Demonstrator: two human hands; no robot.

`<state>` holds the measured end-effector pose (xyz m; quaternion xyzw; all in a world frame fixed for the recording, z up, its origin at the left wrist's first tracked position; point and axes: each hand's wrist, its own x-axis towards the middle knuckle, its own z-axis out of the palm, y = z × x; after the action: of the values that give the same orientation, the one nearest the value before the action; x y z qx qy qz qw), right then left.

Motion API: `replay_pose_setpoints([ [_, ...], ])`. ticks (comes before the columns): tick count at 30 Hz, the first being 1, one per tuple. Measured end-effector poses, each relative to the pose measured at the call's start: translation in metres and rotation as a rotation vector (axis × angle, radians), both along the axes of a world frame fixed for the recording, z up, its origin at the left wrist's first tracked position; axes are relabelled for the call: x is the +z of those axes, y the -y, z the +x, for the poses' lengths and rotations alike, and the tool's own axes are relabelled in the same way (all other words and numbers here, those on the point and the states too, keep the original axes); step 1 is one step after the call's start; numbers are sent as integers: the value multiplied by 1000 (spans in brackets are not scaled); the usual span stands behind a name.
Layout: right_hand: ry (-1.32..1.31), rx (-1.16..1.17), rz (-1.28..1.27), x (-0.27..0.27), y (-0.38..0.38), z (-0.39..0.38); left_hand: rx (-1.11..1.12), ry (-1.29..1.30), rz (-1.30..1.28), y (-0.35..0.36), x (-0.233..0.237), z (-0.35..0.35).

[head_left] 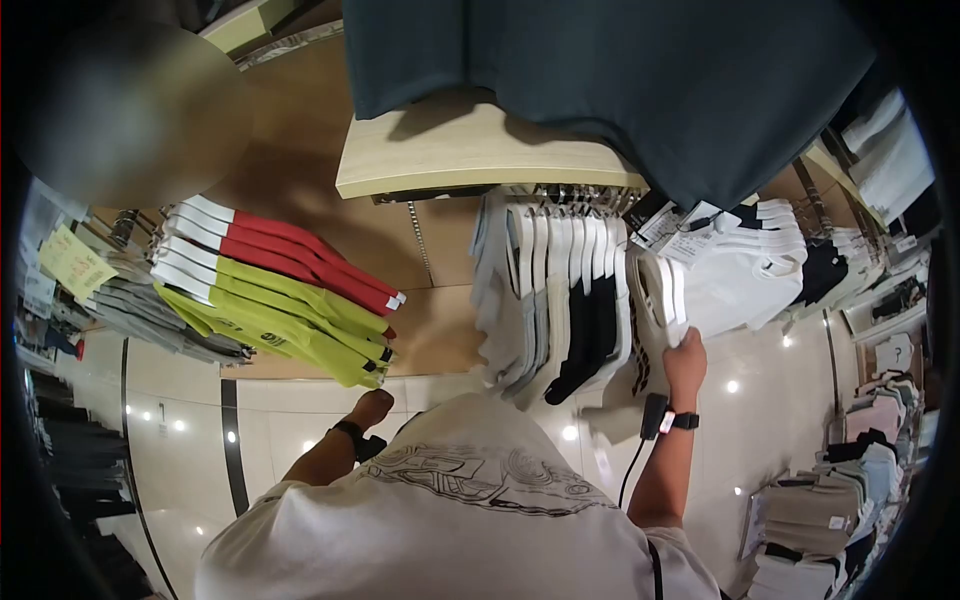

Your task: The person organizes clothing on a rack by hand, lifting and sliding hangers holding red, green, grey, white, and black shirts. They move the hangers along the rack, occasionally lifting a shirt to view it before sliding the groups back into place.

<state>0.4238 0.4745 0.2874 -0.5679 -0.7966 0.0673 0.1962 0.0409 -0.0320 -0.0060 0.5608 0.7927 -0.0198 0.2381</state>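
Note:
My right hand (685,366) is closed on the near edge of a white shirt (655,295) at the right end of the middle rail. Beside it hang white, grey, cream and black shirts (585,335) on white hangers. My left hand (373,407) is held low with its fingers curled. It is just below the sleeve ends of lime-green shirts (290,310). Whether it touches them or holds anything, I cannot make out. Red shirts (310,255) hang behind the green ones.
A wooden shelf (480,150) juts out above the middle rail, with a dark garment (620,90) hanging over it. More white shirts (750,285) hang at right. Folded clothes (825,510) lie lower right. A yellow paper sign (78,264) hangs at left.

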Motion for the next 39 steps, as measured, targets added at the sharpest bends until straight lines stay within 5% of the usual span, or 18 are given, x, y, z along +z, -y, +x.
replay_pose_setpoints([
  [5, -100, 146, -28, -10, -48, -58, 302, 209, 233, 39, 6, 28],
  [9, -57, 315, -154, -46, -56, -84, 656, 268, 195, 59, 31, 81],
  [12, -51, 363, -93, -127, -87, -82, 948, 412, 23, 75, 64, 119],
  [13, -80, 346, -274, -107, -72, -87, 1029, 384, 22, 96, 59, 132],
  [15, -62, 360, -143, -143, -94, -89, 763, 265, 112, 134, 23, 145],
  [17, -166, 366, -97, -167, -102, -86, 877, 255, 53, 149, 42, 165],
  [18, -284, 370, -175, -153, -95, -90, 1103, 341, -81, 126, 99, 169],
  [19, -296, 355, -162, -150, -90, -90, 1130, 334, -77, 128, 108, 174],
  [24, -335, 315, -148, -121, -47, -83, 1193, 271, -11, 127, 111, 163],
  [26, -193, 305, 47, -171, -58, -59, 1199, 245, 76, 121, 112, 155],
  [28, -152, 362, 116, -160, -19, -43, 1196, 225, 170, 109, 124, 140],
  [31, -97, 223, -171, -195, 28, -8, 1234, 221, 304, 97, 130, 114],
  [32, -95, 333, -242, -225, 43, 15, 1161, 169, 342, 98, 126, 103],
  [33, 292, 408, -126, -312, 38, 51, 1154, 173, 359, 97, 130, 92],
  [34, 875, 1006, -268, -337, 34, 58, 1198, 208, 416, 96, 137, 82],
  [35, 934, 1229, -236, -320, 63, 51, 1240, 246, 471, 95, 144, 74],
  [37, 269, 795, -769, -298, 126, 41, 1233, 224, 537, 97, 166, 58],
  [39, 384, 1178, -230, -317, 158, 16, 1216, 206, 593, 103, 175, 41],
])
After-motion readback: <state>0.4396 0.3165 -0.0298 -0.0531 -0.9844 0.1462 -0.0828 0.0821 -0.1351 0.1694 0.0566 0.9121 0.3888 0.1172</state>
